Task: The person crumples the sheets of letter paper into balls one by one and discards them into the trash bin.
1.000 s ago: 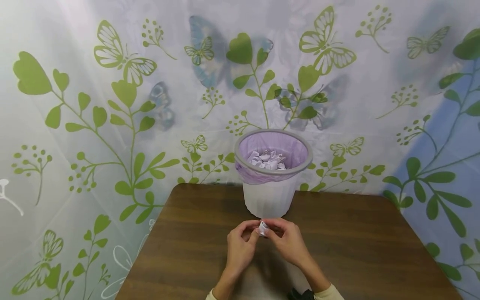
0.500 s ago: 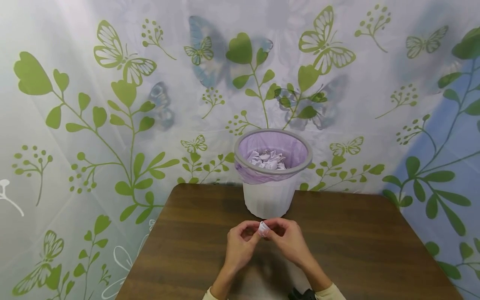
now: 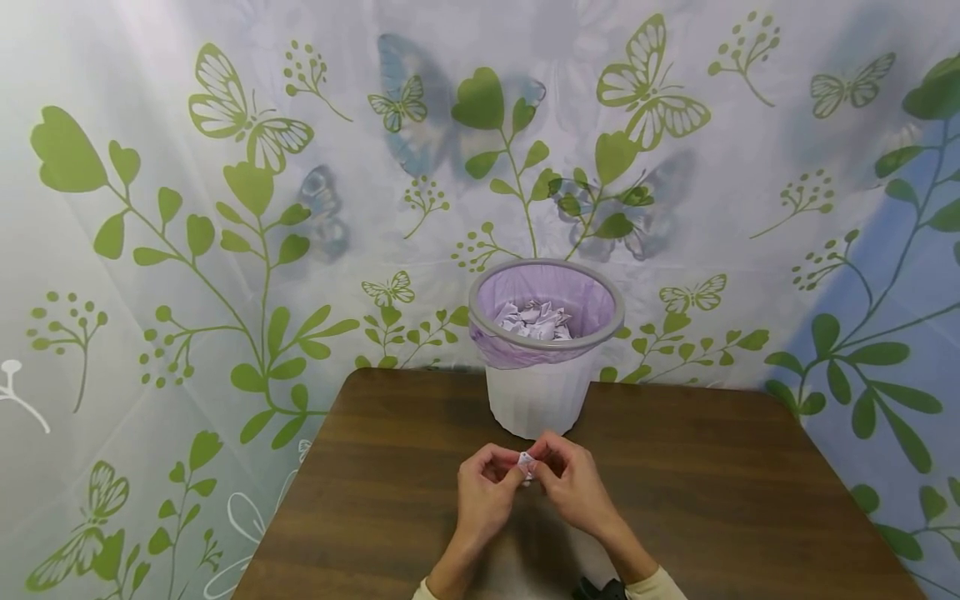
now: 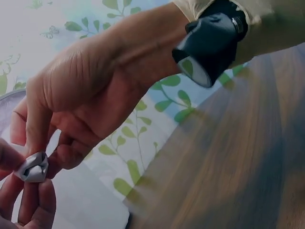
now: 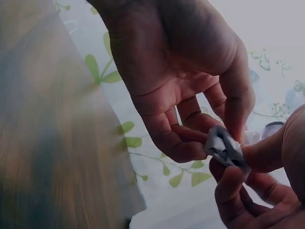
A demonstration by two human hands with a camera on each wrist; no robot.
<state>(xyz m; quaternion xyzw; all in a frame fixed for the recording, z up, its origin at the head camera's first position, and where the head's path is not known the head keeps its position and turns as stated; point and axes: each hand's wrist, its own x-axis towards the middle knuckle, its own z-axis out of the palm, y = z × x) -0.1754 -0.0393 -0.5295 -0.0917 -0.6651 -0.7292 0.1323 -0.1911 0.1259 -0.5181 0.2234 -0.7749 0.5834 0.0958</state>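
A small white folded piece of paper (image 3: 527, 463) is held between both hands just above the table, in front of the bin. My left hand (image 3: 483, 492) pinches its left side with thumb and fingers, and my right hand (image 3: 573, 483) pinches its right side. Close up in the left wrist view, the paper (image 4: 34, 168) is a compact, rolled wad with a hollow. The right wrist view shows the wad (image 5: 225, 149) between the fingertips, its surface partly covered by them. Behind the hands stands a white bin (image 3: 538, 400) with a grey rim and purple liner.
Crumpled white papers (image 3: 536, 319) lie inside the bin. The bin stands near the back edge of a dark wooden table (image 3: 697, 475). A curtain (image 3: 420, 325) with green leaves and butterflies hangs behind. A black device (image 4: 209, 47) is strapped to the right wrist.
Both hands stay in nearly the same place. The fingers shift slightly on the paper, and the paper sits a little lower and turned. The bin has not moved.
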